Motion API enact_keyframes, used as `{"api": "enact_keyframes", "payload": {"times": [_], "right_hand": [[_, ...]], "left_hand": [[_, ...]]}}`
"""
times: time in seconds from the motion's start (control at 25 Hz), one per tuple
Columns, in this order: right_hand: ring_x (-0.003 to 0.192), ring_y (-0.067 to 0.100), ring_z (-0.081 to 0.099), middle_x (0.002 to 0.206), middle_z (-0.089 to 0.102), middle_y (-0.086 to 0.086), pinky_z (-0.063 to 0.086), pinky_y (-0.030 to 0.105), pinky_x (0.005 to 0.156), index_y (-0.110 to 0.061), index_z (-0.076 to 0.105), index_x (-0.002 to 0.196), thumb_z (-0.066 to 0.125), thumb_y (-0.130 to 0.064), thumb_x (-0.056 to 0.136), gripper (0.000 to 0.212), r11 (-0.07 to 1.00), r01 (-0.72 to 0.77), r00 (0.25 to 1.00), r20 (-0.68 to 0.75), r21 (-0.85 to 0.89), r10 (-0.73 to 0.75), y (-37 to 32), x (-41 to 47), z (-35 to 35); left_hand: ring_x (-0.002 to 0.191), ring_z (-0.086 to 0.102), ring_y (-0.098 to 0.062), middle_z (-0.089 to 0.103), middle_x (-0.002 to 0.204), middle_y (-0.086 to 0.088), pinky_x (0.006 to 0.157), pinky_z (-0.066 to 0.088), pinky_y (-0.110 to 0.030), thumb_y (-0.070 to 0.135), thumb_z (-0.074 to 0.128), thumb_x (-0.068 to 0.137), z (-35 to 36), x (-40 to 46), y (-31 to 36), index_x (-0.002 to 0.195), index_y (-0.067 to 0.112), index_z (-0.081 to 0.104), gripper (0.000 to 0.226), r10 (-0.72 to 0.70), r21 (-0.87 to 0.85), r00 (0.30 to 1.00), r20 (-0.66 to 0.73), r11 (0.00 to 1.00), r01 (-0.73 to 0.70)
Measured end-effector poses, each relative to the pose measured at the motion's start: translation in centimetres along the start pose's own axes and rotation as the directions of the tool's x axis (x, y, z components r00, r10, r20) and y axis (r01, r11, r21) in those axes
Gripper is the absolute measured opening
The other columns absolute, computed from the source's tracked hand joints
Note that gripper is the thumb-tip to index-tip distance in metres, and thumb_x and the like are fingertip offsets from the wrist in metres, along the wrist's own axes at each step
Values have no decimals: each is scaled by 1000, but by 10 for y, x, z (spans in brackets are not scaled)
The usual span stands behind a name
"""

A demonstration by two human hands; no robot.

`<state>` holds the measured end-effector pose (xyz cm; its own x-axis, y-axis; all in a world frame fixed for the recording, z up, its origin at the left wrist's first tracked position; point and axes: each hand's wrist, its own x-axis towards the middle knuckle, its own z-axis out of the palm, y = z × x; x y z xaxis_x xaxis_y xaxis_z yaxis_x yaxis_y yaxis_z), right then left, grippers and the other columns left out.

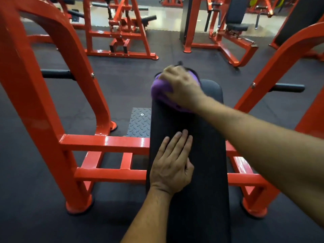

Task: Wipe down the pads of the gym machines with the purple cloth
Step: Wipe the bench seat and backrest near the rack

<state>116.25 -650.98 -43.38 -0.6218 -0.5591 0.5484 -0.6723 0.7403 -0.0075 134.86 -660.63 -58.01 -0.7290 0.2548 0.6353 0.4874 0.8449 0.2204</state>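
A long black bench pad (201, 172) runs from the bottom of the view up the middle. Near its far end lies the bunched purple cloth (160, 90). My right hand (182, 88) lies on top of the cloth with its fingers curled over it, pressing it onto the pad's far left corner. My left hand (172, 163) rests flat on the pad's middle, fingers straight and together, holding nothing. Part of the cloth is hidden under my right hand.
The bench's red steel frame (105, 142) rises on both sides, with black handles at left (56, 74) and right (289, 87). A checker-plate footplate (139, 122) lies left of the pad. Other red machines (121, 32) stand behind on the dark rubber floor.
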Motion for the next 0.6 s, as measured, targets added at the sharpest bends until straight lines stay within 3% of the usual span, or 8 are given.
{"api": "enact_keyframes", "payload": {"times": [0.12,0.2,0.32,0.44,0.52,0.6], "right_hand": [[99,31,60,105,64,10,47,35,83,-12,67,109,60,-32,81,35,949,-271,962,72,164,262,41,22,-27],[100,22,60,108,64,3,41,27,83,-21,63,120,66,-32,88,34,933,-304,933,254,190,253,42,43,-39],[99,18,57,112,63,-3,40,31,84,-33,61,124,65,-42,94,32,978,-190,820,562,85,110,19,85,-35],[91,13,61,107,70,-7,43,28,75,-34,69,112,63,-43,92,22,992,-113,684,729,57,36,-11,113,-19],[85,11,64,97,73,-7,46,29,72,-38,71,93,64,-47,83,16,999,48,601,799,-19,-14,-35,120,-8],[76,11,64,84,72,-11,51,31,71,-39,71,82,64,-58,71,23,962,258,486,873,-90,-49,-63,115,9]], "left_hand": [[155,28,-17,36,165,-5,124,30,-45,22,55,87,-1,0,3,154,11,47,69,21,-12,1000,-20,1000,-21],[156,26,-18,35,166,-6,125,28,-43,22,55,87,1,-2,-2,155,11,45,69,26,-3,999,-29,1000,-26],[157,24,-18,33,166,-7,126,28,-43,22,53,89,4,-6,-5,156,10,44,68,19,6,999,-34,1000,-18],[157,23,-18,32,167,-7,125,29,-43,23,53,90,2,-7,-3,156,10,43,67,22,-9,999,-25,1000,-23],[157,22,-18,31,167,-7,125,28,-43,24,53,91,2,-6,-3,156,11,43,67,24,-10,999,-22,1000,-24],[158,21,-18,31,167,-7,126,27,-43,24,52,91,2,-4,-4,156,11,43,67,18,-4,1000,-20,1000,-18]]}}
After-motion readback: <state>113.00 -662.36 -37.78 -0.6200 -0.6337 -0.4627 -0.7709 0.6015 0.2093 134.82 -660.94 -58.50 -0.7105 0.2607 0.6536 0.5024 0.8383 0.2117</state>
